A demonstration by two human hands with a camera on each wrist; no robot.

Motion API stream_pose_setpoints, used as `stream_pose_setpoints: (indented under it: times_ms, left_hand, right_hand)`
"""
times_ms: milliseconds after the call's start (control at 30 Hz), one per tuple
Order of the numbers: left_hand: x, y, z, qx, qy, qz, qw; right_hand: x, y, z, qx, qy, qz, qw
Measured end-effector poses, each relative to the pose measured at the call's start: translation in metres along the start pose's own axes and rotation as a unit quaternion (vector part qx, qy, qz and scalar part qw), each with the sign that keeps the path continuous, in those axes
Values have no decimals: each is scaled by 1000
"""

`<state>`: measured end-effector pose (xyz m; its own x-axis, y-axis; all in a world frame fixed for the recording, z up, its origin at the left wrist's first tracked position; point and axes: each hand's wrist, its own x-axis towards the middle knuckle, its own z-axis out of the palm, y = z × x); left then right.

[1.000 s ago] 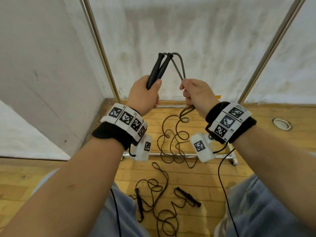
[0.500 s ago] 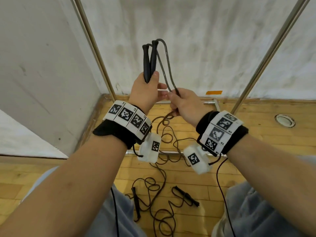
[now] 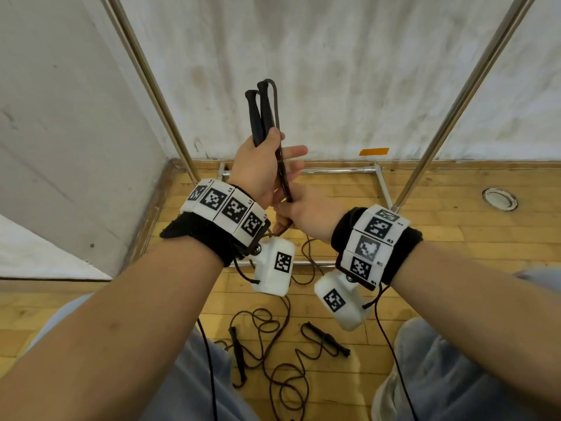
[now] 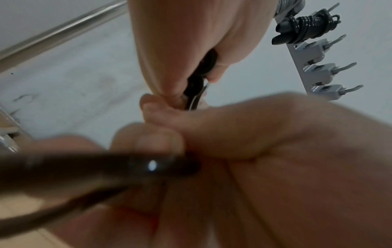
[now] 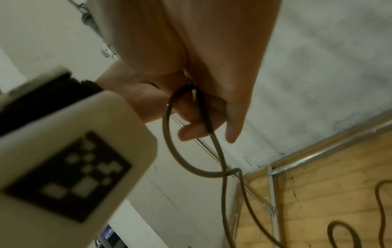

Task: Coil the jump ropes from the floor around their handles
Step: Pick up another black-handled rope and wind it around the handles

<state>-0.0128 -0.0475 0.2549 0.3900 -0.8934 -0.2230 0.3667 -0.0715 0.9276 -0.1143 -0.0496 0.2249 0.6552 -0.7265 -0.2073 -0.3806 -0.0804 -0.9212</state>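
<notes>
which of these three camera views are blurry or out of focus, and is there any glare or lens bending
Head view: sharp, evenly lit; wide-angle bending bows the metal frame poles. Left wrist view: the dark rope up close is smeared, with a small white glint; the grey hook rack behind is crisper. Right wrist view: soft throughout; the white tagged camera housing is blurred, the thin brown rope loop readable.

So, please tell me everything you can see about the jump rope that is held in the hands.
The held jump rope has two slim black handles, pressed side by side and pointing up, gripped by the left hand. Its thin dark cord loops over their tops, runs down through the right hand, which pinches it, then hangs to the wooden floor.
</notes>
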Motion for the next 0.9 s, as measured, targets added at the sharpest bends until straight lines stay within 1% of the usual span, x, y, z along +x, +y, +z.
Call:
stream_pose_setpoints:
  times_ms: [67, 100, 133, 167, 200, 233, 300, 367, 400, 433, 467, 533, 567, 600, 633, 733, 767, 800, 833, 867, 900]
  left_hand:
    - [2, 2, -3, -25, 16, 4, 1000]
    - [4, 4, -6, -39, 29, 8, 999]
    - [6, 7, -8, -50, 50, 12, 997]
    - [8, 10, -12, -55, 75, 17, 996]
    - [10, 12, -15, -52, 101, 27, 993]
    - [12, 13, -20, -39, 127, 45, 990]
    - [15, 15, -29, 11, 170, 84, 982]
    - [18, 16, -39, 76, 199, 107, 971]
    - [20, 16, -45, 124, 208, 113, 963]
    - [22, 16, -52, 199, 213, 121, 949]
    - [23, 15, -58, 302, 209, 132, 921]
    - [23, 8, -67, 505, 160, 148, 835]
    - [22, 3, -69, 573, 125, 136, 799]
    - [21, -1, -70, 613, 93, 117, 776]
    - [19, -4, -69, 635, 65, 97, 764]
    - [13, -8, -61, 646, -37, 62, 760]
    - [10, -10, -57, 650, -77, 57, 754]
    - [6, -12, -53, 666, -113, 55, 735]
    - [2, -15, -50, 694, -137, 54, 705]
    - [-2, -20, -47, 726, -146, 56, 670]
    - [-5, -24, -45, 750, -145, 61, 643]
  right_hand:
    - [-2, 2, 1, 117, -26, 26, 992]
    - [-3, 3, 2, 154, -34, 31, 987]
    - [-4, 4, 2, 167, -38, 30, 985]
    - [-5, 5, 3, 152, -33, 23, 988]
    - [-5, 6, 3, 104, -18, 7, 994]
    - [-5, 7, 3, 29, 3, -13, 999]
    - [-4, 9, 1, -118, 32, -52, 991]
    - [-5, 11, -3, -190, 19, -71, 979]
    - [-6, 12, -6, -206, 9, -74, 976]
    - [-7, 11, -10, -215, 1, -76, 974]
    - [-8, 10, -14, -225, -1, -82, 971]
    - [-8, 6, -24, -254, 14, -103, 962]
    - [-8, 4, -29, -270, 27, -117, 955]
    - [-7, 3, -33, -282, 37, -131, 950]
    - [-7, 2, -37, -292, 46, -142, 945]
    - [-3, -1, -45, -320, 88, -150, 931]
    - [-1, -2, -48, -324, 102, -151, 928]
    - [0, -2, -51, -323, 109, -155, 927]
    - [0, -3, -52, -317, 109, -162, 928]
    - [0, -5, -53, -312, 104, -172, 929]
    - [0, -6, -52, -311, 97, -182, 928]
